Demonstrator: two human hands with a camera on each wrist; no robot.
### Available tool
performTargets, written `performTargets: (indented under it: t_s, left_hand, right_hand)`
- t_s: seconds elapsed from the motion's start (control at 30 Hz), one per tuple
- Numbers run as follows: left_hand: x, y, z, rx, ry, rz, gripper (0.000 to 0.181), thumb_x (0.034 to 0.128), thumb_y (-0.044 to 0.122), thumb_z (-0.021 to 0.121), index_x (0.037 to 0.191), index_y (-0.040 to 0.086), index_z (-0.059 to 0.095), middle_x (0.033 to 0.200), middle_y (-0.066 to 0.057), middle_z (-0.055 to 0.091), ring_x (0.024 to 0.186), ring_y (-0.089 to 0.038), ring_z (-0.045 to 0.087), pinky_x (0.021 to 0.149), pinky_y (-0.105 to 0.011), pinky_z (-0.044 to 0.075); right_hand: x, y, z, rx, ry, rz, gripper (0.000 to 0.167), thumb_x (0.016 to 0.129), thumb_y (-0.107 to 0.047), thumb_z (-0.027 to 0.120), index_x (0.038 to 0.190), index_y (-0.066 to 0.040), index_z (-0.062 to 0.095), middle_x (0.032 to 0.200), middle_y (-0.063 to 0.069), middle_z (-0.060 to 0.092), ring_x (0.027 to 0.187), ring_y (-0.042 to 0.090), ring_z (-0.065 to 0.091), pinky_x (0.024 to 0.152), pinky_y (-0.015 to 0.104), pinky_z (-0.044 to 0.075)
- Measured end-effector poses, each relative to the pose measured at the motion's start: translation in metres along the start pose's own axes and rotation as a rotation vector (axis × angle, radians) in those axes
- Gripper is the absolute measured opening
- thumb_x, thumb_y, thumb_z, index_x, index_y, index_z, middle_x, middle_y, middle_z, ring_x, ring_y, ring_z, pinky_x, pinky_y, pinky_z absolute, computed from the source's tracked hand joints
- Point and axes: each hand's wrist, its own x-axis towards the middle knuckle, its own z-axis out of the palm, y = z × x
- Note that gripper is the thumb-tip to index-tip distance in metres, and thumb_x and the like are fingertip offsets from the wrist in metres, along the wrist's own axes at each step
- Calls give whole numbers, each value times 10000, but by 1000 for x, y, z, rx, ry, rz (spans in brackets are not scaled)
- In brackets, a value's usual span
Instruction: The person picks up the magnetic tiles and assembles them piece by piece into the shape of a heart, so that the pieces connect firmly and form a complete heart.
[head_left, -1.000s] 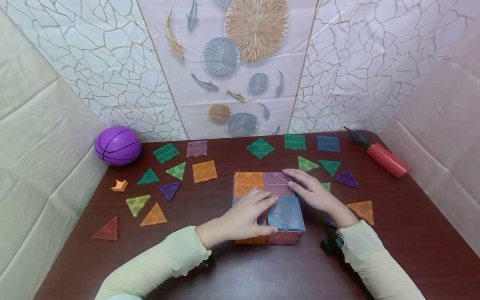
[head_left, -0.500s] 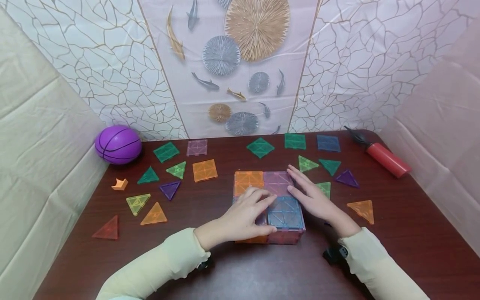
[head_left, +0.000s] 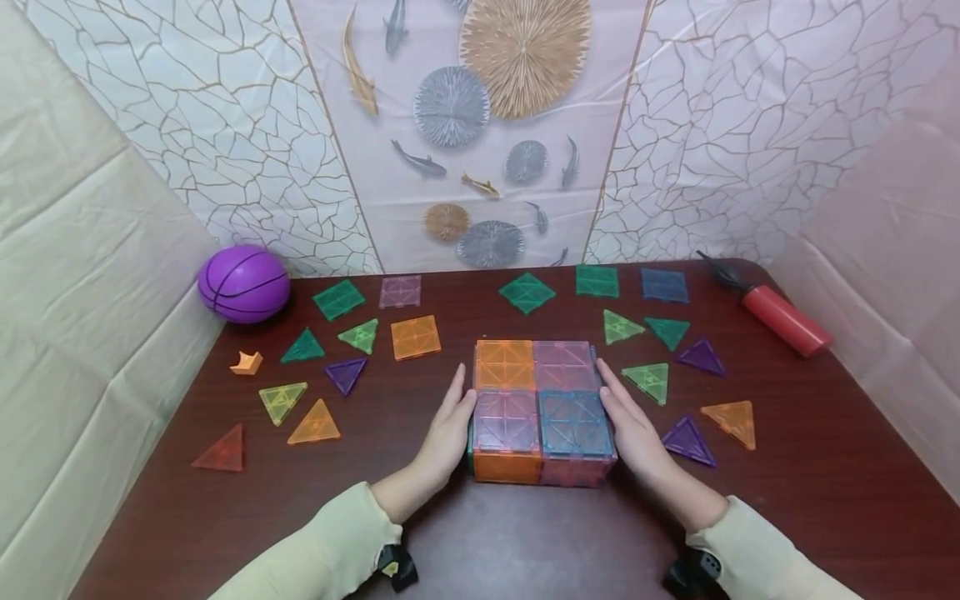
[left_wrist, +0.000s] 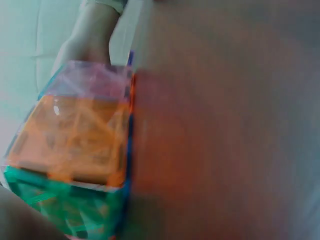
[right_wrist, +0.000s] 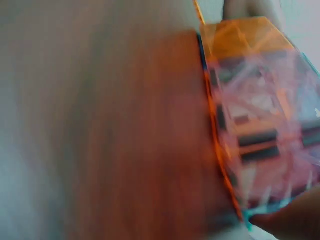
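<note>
1. Tile box point(head_left: 542, 421), one: low, block-shaped, at the middle of the table between both hands. Top of four square panels: orange and pink behind, pink and blue in front. Front of an orange and a pinkish panel; green on the left side. See-through plastic, glossy, with raised crossing lines.
2. Condition: top fully covered, no panel visibly missing from top or front; the box itself appears complete. Back and underside not clearly shown.
3. Left hand point(head_left: 444, 433), one: fingers straight, laid against the box's left side, not curled round it.
4. Right hand point(head_left: 633, 429), one: likewise straight-fingered, against the right side.
5. Square tiles point(head_left: 416, 337), six, loose: orange, pink, blue and three green; lying flat, apart from the box.
6. Triangle tiles point(head_left: 315, 423), twelve, loose: red, orange, yellow, lime, green, purple; flat, six to either side, none joined to the box. Seemingly unused stock.
7. Crown-shaped piece point(head_left: 246, 363), one: small, orange, at far left.
8. Ball point(head_left: 243, 284), one: purple, black seam lines.
9. Pump point(head_left: 786, 321), one: red cylinder, black end.
10. Table point(head_left: 540, 542): dark reddish brown, smooth, faintly shiny.
11. Patterned cloth point(head_left: 690, 150): pale, creased, gold crackle lines.
</note>
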Motion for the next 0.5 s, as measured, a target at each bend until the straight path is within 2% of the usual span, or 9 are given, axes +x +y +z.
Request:
performTargets:
  t_s: [0.07,0.17,0.33,0.5]
  left_hand:
    - [-1,-4,3,-85,-24,-49,586,1062,319,315,1558,96,94,1618,-95,78,1478,-287,33,1164,-539,39]
    - [-3,-6,6,-154,-58,-77,602,1063,346,288,1561,108,48,1622,-86,34,1479,-285,-6,1161,-546,12]
    - [0,-7,4,-175,-48,-86,604,1064,348,279,1561,119,24,1624,-74,-3,1479,-275,-37,1161,-542,-7]
    - [15,-7,-5,-189,-25,-101,592,1065,335,276,1561,121,33,1625,-58,-4,1479,-265,-44,1164,-531,-15]
  right_hand:
    - [0,2,4,64,24,4,562,1076,-269,245,1550,-57,31,1616,106,-29,1462,279,-55,1155,535,6]
    - [1,3,8,95,51,16,561,1075,-275,243,1554,-78,29,1619,85,-27,1464,263,-63,1160,522,-8]
    - [9,2,11,94,59,34,558,1073,-294,259,1560,-124,48,1623,55,-12,1470,241,-54,1164,515,-4]
    - [27,2,15,100,67,32,547,1072,-284,265,1561,-134,72,1623,38,13,1473,219,-33,1173,486,14]
